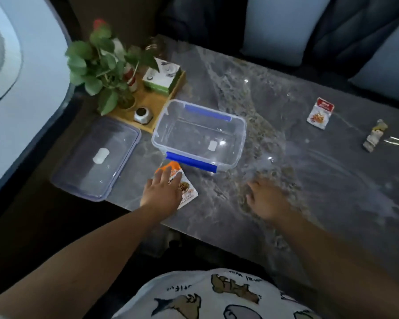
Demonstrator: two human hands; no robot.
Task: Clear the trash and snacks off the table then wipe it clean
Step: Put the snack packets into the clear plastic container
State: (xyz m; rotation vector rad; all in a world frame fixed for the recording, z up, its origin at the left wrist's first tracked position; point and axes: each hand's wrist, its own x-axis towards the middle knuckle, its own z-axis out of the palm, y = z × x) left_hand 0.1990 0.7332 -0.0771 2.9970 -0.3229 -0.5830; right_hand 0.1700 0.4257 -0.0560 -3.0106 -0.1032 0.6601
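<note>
An orange and white snack packet (187, 191) lies near the front edge of the grey marble table (309, 176). My left hand (162, 192) lies flat on top of it, fingers spread. My right hand (266, 199) hovers low over bare tabletop to the right, blurred, fingers loosely apart and holding nothing. A clear plastic box (198, 134) with blue clips stands empty just behind the packet. Its lid (97, 157) lies to the left. A red and white snack packet (321, 113) and a crumpled wrapper (374, 137) lie at the far right.
A wooden tray (157, 97) at the back left holds a leafy potted plant (101, 70), a green and white box (162, 75) and a small metal pot (142, 115). Dark sofa seats with pale cushions (279, 31) run behind the table.
</note>
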